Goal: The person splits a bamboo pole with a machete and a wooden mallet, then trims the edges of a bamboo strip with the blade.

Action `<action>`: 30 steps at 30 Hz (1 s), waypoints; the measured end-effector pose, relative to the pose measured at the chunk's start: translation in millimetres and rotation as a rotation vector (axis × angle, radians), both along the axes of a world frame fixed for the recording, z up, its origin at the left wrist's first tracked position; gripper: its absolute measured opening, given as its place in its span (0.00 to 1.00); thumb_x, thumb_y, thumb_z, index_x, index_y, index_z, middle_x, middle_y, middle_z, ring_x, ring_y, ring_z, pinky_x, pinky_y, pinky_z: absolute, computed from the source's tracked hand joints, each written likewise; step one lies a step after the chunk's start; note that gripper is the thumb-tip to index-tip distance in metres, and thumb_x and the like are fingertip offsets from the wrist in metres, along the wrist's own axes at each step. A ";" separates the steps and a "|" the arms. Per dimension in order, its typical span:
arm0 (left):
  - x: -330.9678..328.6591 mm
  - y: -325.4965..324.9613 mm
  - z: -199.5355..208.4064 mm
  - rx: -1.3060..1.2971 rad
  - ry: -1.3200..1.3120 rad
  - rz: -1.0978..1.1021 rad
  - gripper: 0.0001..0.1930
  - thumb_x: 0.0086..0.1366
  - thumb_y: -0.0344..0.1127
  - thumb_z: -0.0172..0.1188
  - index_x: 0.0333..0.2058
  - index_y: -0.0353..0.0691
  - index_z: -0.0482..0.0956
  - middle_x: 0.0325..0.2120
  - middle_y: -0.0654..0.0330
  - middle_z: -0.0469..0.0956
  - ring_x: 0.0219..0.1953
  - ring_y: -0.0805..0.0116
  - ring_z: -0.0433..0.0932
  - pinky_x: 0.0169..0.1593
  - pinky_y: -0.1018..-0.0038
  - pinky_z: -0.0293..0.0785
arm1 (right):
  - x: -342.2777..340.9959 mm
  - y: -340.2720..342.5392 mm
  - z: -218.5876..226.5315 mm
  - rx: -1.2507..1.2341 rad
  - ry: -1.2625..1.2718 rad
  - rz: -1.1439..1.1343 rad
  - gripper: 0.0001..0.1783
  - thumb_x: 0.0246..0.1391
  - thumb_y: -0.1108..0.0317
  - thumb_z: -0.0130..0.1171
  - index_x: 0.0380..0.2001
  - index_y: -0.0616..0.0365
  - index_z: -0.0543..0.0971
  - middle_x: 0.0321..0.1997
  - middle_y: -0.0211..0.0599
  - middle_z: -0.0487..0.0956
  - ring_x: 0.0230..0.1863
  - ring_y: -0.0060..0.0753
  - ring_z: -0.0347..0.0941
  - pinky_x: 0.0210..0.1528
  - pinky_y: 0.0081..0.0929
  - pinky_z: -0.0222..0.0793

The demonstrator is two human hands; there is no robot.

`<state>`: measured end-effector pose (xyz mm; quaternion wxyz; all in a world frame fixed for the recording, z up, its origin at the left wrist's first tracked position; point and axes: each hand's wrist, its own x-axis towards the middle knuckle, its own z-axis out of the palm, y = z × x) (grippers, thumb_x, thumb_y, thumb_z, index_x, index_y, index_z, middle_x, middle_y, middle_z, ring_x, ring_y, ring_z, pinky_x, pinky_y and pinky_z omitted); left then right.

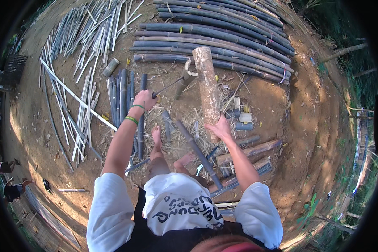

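My left hand [144, 100] is closed round the dark handle of a long knife [170, 87]. Its thin blade reaches right to the top of a short bamboo piece [184, 84], whose upper end looks split; whether the blade is in the cut I cannot tell. In my right hand [220, 128] is the lower part of a thick, pale-brown wooden log [206, 84] with flaking bark. The log is held up just right of the bamboo piece, its far end pointing away from me. My bare feet are on the ground below, beside a loose dark pole [199, 154].
Long bamboo poles [222, 31] lie stacked at the back. Split strips [77, 94] spread over the left ground. Short bamboo lengths [124, 94] lie left of my hands, and cut logs [250, 152] to the right. Shavings litter the dirt. Two people [13, 190] are at the far left.
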<state>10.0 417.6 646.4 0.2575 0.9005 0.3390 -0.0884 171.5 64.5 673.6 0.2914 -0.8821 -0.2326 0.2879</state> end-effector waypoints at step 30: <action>33.3 15.8 -66.0 -0.095 0.051 0.057 0.18 0.62 0.48 0.64 0.41 0.39 0.87 0.39 0.39 0.84 0.47 0.44 0.84 0.53 0.55 0.80 | 54.5 50.2 13.8 0.157 0.047 -0.128 0.40 0.40 0.64 0.79 0.58 0.64 0.76 0.51 0.50 0.84 0.48 0.42 0.83 0.53 0.36 0.78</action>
